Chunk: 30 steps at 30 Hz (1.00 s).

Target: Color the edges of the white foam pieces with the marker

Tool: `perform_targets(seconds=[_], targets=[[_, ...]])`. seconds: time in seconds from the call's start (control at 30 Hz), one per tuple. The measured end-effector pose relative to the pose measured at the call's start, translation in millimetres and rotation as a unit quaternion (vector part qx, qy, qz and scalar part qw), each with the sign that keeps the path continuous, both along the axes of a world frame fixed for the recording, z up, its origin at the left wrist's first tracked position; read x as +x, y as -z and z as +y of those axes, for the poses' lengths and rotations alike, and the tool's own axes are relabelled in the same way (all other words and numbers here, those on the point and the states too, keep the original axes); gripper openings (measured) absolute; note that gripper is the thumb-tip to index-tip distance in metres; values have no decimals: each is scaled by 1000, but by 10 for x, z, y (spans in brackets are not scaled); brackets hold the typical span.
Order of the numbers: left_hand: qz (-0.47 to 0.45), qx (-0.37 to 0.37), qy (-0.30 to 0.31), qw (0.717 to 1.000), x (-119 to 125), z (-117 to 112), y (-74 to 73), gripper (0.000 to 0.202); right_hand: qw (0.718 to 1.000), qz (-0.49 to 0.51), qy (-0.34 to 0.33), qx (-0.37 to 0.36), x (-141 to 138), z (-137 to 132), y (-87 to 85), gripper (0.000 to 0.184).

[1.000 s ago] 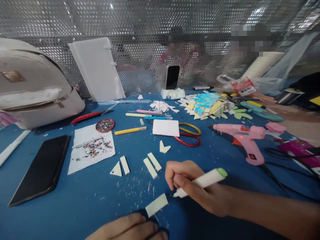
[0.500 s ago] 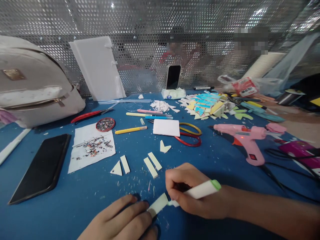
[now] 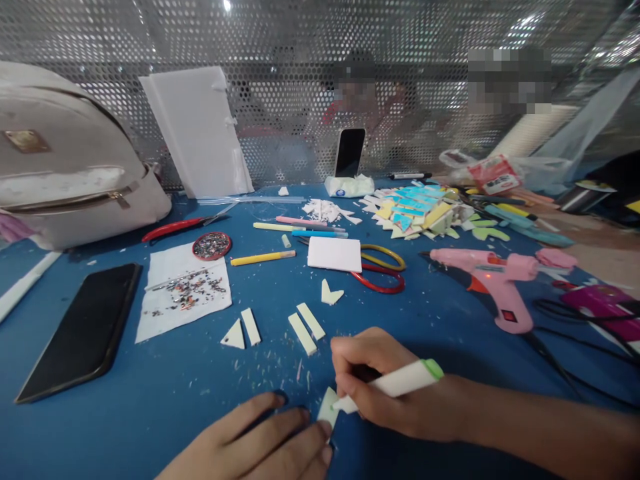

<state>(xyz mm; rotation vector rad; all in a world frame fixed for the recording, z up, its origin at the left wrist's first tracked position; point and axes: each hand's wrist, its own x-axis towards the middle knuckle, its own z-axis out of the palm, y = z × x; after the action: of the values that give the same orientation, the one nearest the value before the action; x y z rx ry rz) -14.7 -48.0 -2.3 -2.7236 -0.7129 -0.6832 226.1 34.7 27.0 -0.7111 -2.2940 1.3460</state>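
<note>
My right hand (image 3: 380, 390) grips a white marker with a green end (image 3: 400, 381), its tip resting on a small pale foam strip (image 3: 327, 408) on the blue table (image 3: 175, 393). My left hand (image 3: 260, 447) lies at the bottom edge, fingertips pinching the near end of that strip. Just beyond lie several cut pale foam pieces: two strips (image 3: 306, 327), another strip with a triangle (image 3: 241, 331) and a V-shaped piece (image 3: 330, 294).
A black phone (image 3: 80, 330) and a paper with glitter bits (image 3: 185, 297) lie left. Scissors (image 3: 380, 270), a white foam pad (image 3: 334, 254), pens (image 3: 263, 258) and a pink glue gun (image 3: 493, 283) with cords lie beyond. A beige bag (image 3: 65, 173) stands far left.
My left hand has come forward and taken the end of the foam strip. My right hand has lowered the marker tip onto it, and the strip has turned more on end.
</note>
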Motion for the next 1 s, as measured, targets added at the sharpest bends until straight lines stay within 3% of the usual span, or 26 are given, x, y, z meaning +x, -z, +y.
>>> perform_targets(seconds=[0.13, 0.27, 0.47, 0.57, 0.7, 0.73, 0.77, 0.8, 0.83, 0.87, 0.9, 1.0], targets=[[19, 4, -31, 999, 31, -56, 86, 38, 1000, -29, 2, 8, -27, 6, -17, 26], [26, 7, -36, 999, 21, -60, 84, 38, 998, -60, 1, 22, -45, -3, -48, 28], [45, 8, 7, 999, -43, 20, 16, 38, 995, -85, 0, 48, -22, -10, -60, 29], [35, 13, 14, 999, -47, 49, -16, 49, 997, -68, -15, 23, -15, 12, -40, 32], [32, 6, 10, 999, -9, 50, -1, 44, 999, -49, -12, 9, -24, 22, -48, 29], [25, 7, 6, 1000, 2, 45, 21, 49, 998, -58, -8, 18, -25, 20, -50, 29], [-48, 50, 3, 998, 11, 37, 51, 57, 997, -65, -10, 26, -24, 17, -49, 29], [-50, 46, -1, 998, 18, 27, 87, 56, 997, -72, -16, 26, -22, 16, -44, 31], [21, 9, 3, 1000, 22, 16, 127, 48, 997, -70, -23, 17, -19, 17, -36, 34], [24, 10, 0, 1000, 24, 5, 168, 43, 998, -63, -27, 6, -16, 20, -27, 36], [-47, 55, -5, 997, 24, -4, 206, 37, 998, -54, -28, -7, -14, 25, -19, 37], [-15, 39, -22, 999, 22, 0, 261, 28, 999, -48, -15, -17, -16, 40, -9, 33]])
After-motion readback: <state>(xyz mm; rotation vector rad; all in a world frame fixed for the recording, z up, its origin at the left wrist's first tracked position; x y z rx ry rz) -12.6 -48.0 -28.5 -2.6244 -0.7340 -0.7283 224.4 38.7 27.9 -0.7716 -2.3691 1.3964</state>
